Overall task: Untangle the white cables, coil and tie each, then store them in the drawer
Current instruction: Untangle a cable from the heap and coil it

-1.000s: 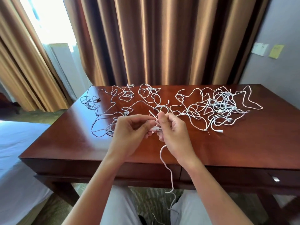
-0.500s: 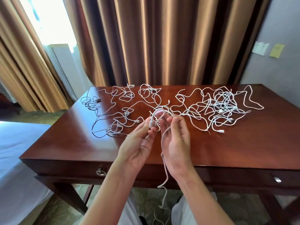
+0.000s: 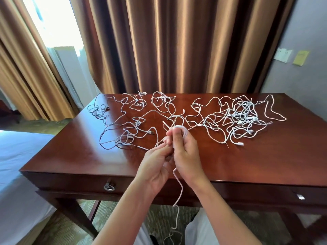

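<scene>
The right hand point(image 3: 185, 154) pinches a cable point(image 3: 178, 190) looped over its fingers to start a coil; the left hand point(image 3: 157, 165) pinches and feeds it; slack hangs below the desk point(image 3: 70, 156).

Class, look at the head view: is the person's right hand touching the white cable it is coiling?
Touching. The head view shows the right hand with its fingers curled round a loop of the white cable, which then hangs down below the desk edge.

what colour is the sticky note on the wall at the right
Yellow; the sticky note shows in the head view.
</scene>
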Tool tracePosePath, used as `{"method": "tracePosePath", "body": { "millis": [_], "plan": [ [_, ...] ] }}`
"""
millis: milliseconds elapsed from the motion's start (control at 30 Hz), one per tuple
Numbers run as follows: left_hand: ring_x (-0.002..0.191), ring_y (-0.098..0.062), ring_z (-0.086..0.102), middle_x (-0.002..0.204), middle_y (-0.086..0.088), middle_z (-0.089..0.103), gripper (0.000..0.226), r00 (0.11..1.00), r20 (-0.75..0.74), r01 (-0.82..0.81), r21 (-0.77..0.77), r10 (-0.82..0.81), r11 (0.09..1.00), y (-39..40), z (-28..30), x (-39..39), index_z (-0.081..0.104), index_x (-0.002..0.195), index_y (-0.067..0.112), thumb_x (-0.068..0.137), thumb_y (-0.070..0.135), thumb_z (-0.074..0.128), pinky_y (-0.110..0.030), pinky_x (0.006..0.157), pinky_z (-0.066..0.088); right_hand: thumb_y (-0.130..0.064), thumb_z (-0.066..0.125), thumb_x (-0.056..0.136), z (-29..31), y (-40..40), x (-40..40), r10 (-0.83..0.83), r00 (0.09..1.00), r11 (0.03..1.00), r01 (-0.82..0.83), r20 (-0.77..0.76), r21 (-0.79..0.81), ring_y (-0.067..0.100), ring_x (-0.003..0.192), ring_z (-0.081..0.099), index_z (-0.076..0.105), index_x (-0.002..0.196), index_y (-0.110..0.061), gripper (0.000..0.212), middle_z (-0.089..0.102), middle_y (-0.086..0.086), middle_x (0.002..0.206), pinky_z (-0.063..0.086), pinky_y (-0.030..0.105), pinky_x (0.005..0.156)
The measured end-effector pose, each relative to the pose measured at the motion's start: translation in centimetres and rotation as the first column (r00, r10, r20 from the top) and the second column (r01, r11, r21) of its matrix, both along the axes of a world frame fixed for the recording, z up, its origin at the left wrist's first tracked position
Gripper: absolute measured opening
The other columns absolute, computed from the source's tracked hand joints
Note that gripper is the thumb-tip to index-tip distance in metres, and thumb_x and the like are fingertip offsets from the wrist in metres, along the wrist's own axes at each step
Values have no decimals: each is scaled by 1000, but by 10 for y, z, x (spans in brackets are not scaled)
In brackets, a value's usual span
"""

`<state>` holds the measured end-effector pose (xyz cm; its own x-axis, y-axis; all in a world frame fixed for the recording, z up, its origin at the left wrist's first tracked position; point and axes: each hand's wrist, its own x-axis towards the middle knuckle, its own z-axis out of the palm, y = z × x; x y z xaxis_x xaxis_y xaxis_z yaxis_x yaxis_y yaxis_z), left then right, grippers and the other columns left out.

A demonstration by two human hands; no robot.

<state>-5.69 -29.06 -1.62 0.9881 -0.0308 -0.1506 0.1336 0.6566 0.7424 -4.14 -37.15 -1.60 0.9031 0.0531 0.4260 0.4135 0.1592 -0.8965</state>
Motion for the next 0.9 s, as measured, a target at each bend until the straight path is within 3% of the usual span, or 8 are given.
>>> {"method": "tracePosePath", "body": {
  "millis": [100, 200, 267, 333, 400, 567, 767, 900],
  "plan": [
    [70, -15, 64, 87, -10, 67, 15, 997, 35, 55, 306, -69, 951, -3, -3, -7, 68, 103, 8, 100, 17, 57, -26, 67, 52, -31, 36, 110, 12, -5, 4, 15, 993, 997, -6, -115, 78, 18, 70, 52, 49, 82, -17, 33, 44, -6, 62, 49, 27, 70],
    [66, -18, 61, 78, -8, 67, 43, 964, 73, 160, 604, -254, 781, 1, -11, -13, 60, 106, 4, 99, 46, 50, -34, 71, 51, -29, 33, 110, 21, -14, 13, 110, 962, 976, -57, -251, 209, 10, 56, 50, 46, 86, -15, 32, 39, -7, 57, 50, 22, 68],
    [62, -9, 53, 68, -3, 63, 41, 925, 202, 2, 845, -321, 535, 10, -19, -13, 66, 90, 14, 101, 49, 48, -31, 63, 46, -27, 31, 111, 23, -24, 19, 190, 930, 961, -111, -316, 252, 7, 47, 38, 45, 88, -14, 30, 37, -8, 56, 49, 24, 63],
    [64, -2, 52, 71, 0, 64, 29, 872, 351, -252, 919, -341, 302, 24, -24, -9, 72, 88, 21, 99, 40, 53, -25, 63, 43, -25, 31, 111, 20, -36, 24, 228, 902, 971, -184, -366, 151, 6, 46, 31, 46, 91, -13, 29, 36, -8, 56, 46, 24, 60],
    [70, -5, 55, 77, 6, 60, 23, 806, 437, -384, 899, -400, 211, 38, -19, -7, 77, 96, 20, 95, 32, 58, -14, 66, 38, -28, 33, 111, 16, -48, 24, 259, 870, 957, -291, -420, -13, 6, 50, 32, 49, 95, -13, 27, 36, -8, 58, 46, 24, 61],
    [73, -3, 53, 83, 13, 52, 9, 632, 581, -531, 807, -513, 259, 44, 6, -6, 74, 98, 23, 89, 21, 74, -10, 67, 37, -58, 44, 94, 15, -59, 13, 370, 786, 829, -520, -496, -206, 9, 53, 30, 51, 95, -12, 47, 30, -4, 62, 48, 23, 60],
    [83, -15, 54, 105, 7, 53, 60, 606, 664, -565, 747, -439, 351, 43, 10, 0, 58, 134, 25, 79, 30, 81, -28, 67, 49, -63, 29, 97, 23, -62, 0, 477, 654, 738, -661, -587, -136, 8, 49, 30, 52, 80, -8, 62, 40, -2, 56, 25, 18, 44],
    [77, 0, 50, 102, 30, 54, 70, 613, 636, -501, 772, -470, 391, 37, 9, -2, 49, 144, 25, 82, 11, 78, -13, 68, 43, -71, 22, 93, 24, -62, -3, 503, 618, 728, -680, -604, -89, 9, 44, 30, 45, 66, -17, 64, 43, 4, 53, 22, 18, 41]
  ]
}}
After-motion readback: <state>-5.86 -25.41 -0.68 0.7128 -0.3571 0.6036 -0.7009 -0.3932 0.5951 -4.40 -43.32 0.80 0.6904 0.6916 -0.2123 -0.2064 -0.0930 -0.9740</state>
